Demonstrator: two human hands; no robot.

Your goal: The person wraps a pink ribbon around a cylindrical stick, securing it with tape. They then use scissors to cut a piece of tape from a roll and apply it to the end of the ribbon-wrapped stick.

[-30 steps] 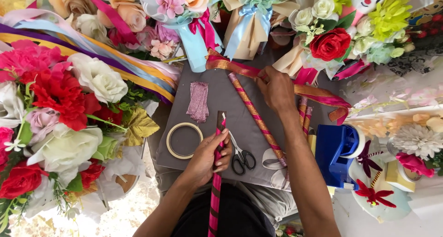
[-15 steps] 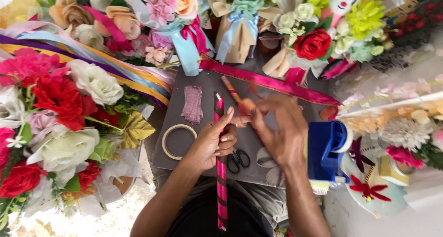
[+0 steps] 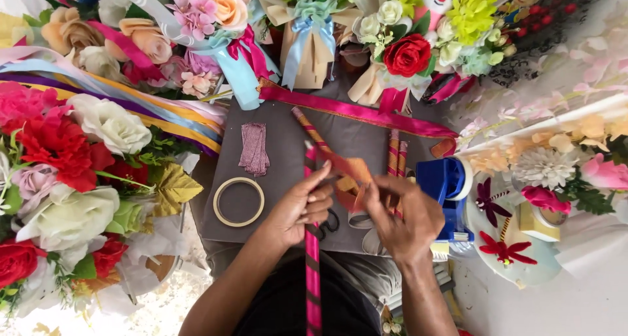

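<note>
Between the hands: an orange ribbon piece (image 3: 350, 172) is pinched and folded, just over the grey board (image 3: 281, 146).
Left hand (image 3: 299, 208): closed around a pink-striped stick (image 3: 312, 257), held upright toward the body.
Right hand (image 3: 404, 215): closed on the ribbon piece; a second ago it was stretched out to the far sticks, now it has been drawn in beside the left, so wrapping looks under way.
Left of the hands: a tape ring (image 3: 239, 202) is lying flat.
Right of the hands: a blue tape dispenser (image 3: 445, 185).
Room: artificial flowers (image 3: 62, 146) are crowded round the board.
</note>
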